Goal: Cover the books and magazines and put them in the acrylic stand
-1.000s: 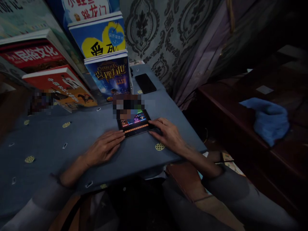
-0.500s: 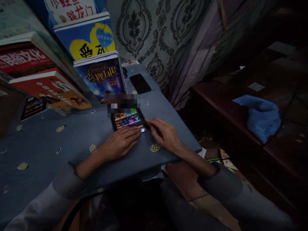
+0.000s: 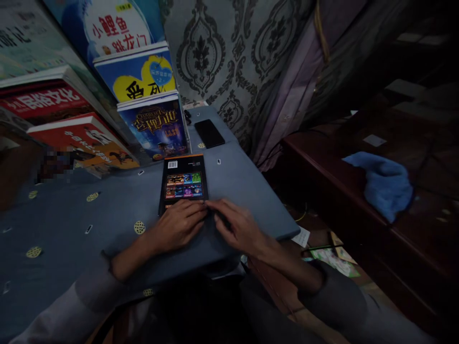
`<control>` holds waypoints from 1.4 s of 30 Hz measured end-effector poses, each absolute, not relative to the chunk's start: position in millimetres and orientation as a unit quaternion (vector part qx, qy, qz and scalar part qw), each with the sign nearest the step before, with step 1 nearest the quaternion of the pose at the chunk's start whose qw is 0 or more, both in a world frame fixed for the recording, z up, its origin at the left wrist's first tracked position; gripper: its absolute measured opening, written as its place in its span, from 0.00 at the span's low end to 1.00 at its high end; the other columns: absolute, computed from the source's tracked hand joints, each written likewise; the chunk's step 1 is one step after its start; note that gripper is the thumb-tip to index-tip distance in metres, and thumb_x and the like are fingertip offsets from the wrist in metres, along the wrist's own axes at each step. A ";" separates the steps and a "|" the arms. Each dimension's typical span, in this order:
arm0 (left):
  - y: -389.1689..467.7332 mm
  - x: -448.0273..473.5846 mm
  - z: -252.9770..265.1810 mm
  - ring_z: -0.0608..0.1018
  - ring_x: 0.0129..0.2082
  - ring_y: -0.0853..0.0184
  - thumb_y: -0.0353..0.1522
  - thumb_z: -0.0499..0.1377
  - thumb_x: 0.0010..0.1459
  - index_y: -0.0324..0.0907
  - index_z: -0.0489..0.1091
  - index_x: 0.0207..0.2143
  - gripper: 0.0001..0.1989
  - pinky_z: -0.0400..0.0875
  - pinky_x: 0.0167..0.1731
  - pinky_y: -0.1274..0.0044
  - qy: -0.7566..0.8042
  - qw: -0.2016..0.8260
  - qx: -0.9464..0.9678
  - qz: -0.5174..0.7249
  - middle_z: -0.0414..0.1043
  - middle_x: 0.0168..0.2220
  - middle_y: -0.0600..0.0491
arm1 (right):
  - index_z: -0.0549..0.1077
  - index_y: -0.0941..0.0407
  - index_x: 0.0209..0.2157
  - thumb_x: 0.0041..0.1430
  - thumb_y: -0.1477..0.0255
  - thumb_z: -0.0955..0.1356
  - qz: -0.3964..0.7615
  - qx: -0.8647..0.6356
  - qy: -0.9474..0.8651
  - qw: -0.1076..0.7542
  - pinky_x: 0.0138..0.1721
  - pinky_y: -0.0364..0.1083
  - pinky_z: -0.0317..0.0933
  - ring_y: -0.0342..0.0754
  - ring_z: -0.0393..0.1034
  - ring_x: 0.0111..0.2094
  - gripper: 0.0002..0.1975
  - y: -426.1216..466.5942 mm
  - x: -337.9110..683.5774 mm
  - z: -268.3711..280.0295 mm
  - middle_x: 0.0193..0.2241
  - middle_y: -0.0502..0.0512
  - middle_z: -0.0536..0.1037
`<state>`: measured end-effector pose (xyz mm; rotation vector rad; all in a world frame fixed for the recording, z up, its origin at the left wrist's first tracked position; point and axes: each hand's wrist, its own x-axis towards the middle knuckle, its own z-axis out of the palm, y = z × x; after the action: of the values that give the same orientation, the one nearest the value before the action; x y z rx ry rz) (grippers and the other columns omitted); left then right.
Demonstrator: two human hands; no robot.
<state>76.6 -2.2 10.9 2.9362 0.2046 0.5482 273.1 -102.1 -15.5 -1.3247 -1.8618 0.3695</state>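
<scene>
A small dark book (image 3: 185, 179) lies flat on the cloth-covered table, its barcode and a grid of colourful pictures facing up. My left hand (image 3: 181, 222) rests across its near edge, palm down and fingers stretched out together. At the near right corner, the curled fingers of my right hand (image 3: 238, 227) pinch the edge of the book; they are slightly blurred, and the fingertips meet those of my left hand. The book's nearest edge is partly hidden beneath my fingers.
Several books stand in a rack at the left, among them a blue book (image 3: 158, 126) and an orange book (image 3: 89, 145). A black phone (image 3: 210, 133) lies near the wall. Right of the table (image 3: 247, 177), a blue cloth (image 3: 387, 184) hangs over a dark red wooden surface (image 3: 311, 148).
The book has straightened and lies flatter, and its whole back cover shows. My right hand has shifted left and nearer, from the book's right side to its near corner. The view tilted slightly upward.
</scene>
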 end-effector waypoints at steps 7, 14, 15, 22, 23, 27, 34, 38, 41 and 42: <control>-11.4 35.3 15.7 0.78 0.38 0.63 0.30 0.52 0.70 0.40 0.75 0.41 0.12 0.74 0.40 0.70 0.138 0.105 0.963 0.206 0.77 0.37 0.48 | 0.70 0.55 0.58 0.66 0.78 0.61 0.239 -0.452 -0.780 0.361 0.46 0.52 0.73 0.50 0.76 0.45 0.20 -98.5 242.4 5.8 0.47 0.60 0.79; -12.1 22.3 -0.3 0.77 0.42 0.58 0.29 0.52 0.68 0.39 0.75 0.43 0.12 0.74 0.45 0.66 0.180 0.046 0.951 0.247 0.77 0.38 0.46 | 0.70 0.60 0.59 0.72 0.72 0.59 0.241 -0.408 -0.821 0.320 0.64 0.55 0.61 0.52 0.68 0.62 0.19 -34.2 215.3 20.0 0.59 0.65 0.74; -11.9 21.0 -2.0 0.78 0.41 0.59 0.29 0.52 0.68 0.39 0.76 0.42 0.12 0.75 0.45 0.66 0.184 0.044 0.950 0.248 0.77 0.37 0.46 | 0.69 0.60 0.61 0.73 0.69 0.59 0.260 -0.387 -0.835 0.292 0.66 0.54 0.58 0.51 0.63 0.65 0.20 -21.7 209.9 19.1 0.63 0.64 0.71; -11.8 19.4 1.4 0.80 0.43 0.63 0.28 0.52 0.69 0.42 0.75 0.44 0.11 0.74 0.46 0.70 0.216 0.154 0.929 0.258 0.80 0.42 0.49 | 0.62 0.63 0.67 0.75 0.59 0.57 0.262 -0.364 -0.879 0.164 0.70 0.53 0.47 0.52 0.54 0.70 0.29 52.4 186.7 -0.4 0.68 0.66 0.63; -11.9 20.1 1.7 0.80 0.44 0.64 0.28 0.52 0.69 0.41 0.75 0.45 0.11 0.74 0.45 0.70 0.211 0.156 0.929 0.261 0.80 0.43 0.49 | 0.62 0.65 0.66 0.74 0.60 0.58 0.238 -0.375 -0.882 0.158 0.71 0.54 0.46 0.53 0.53 0.70 0.29 59.1 187.1 -3.0 0.68 0.67 0.62; -12.3 22.0 -0.1 0.79 0.42 0.63 0.27 0.53 0.68 0.40 0.74 0.48 0.11 0.73 0.43 0.69 0.198 0.122 0.936 0.264 0.79 0.43 0.48 | 0.64 0.67 0.65 0.72 0.63 0.61 0.156 -0.432 -0.875 0.152 0.71 0.57 0.42 0.56 0.49 0.72 0.28 77.4 197.7 -10.7 0.68 0.70 0.62; -15.2 21.8 -6.1 0.76 0.44 0.60 0.30 0.54 0.68 0.42 0.72 0.53 0.14 0.72 0.44 0.65 0.195 0.060 0.954 0.218 0.76 0.45 0.46 | 0.63 0.62 0.66 0.72 0.64 0.61 0.097 -0.506 -0.842 0.160 0.70 0.61 0.43 0.58 0.51 0.71 0.26 75.0 228.7 -15.8 0.69 0.68 0.60; -19.2 22.3 -8.2 0.75 0.44 0.58 0.33 0.56 0.67 0.44 0.71 0.54 0.15 0.71 0.44 0.63 0.206 0.036 0.957 0.202 0.75 0.46 0.46 | 0.67 0.58 0.63 0.71 0.63 0.63 0.065 -0.568 -0.800 0.182 0.65 0.63 0.52 0.61 0.58 0.67 0.24 63.9 239.2 -15.2 0.67 0.68 0.63; -25.1 22.4 -7.3 0.75 0.45 0.56 0.37 0.60 0.65 0.44 0.71 0.54 0.16 0.70 0.45 0.61 0.216 0.022 0.958 0.186 0.74 0.47 0.46 | 0.69 0.59 0.62 0.70 0.63 0.63 0.051 -0.599 -0.776 0.190 0.60 0.62 0.58 0.62 0.63 0.61 0.24 54.8 243.7 -15.2 0.64 0.69 0.67; -27.7 22.5 -7.0 0.75 0.45 0.55 0.38 0.61 0.64 0.44 0.71 0.53 0.17 0.70 0.44 0.61 0.224 0.016 0.958 0.181 0.74 0.47 0.45 | 0.68 0.60 0.62 0.70 0.64 0.63 0.048 -0.604 -0.773 0.190 0.59 0.62 0.59 0.62 0.63 0.60 0.24 50.7 245.2 -15.9 0.63 0.69 0.67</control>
<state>22.5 -27.7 -7.0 2.9771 0.6950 0.5633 245.2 50.7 -15.9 -1.6970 -2.1712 0.1337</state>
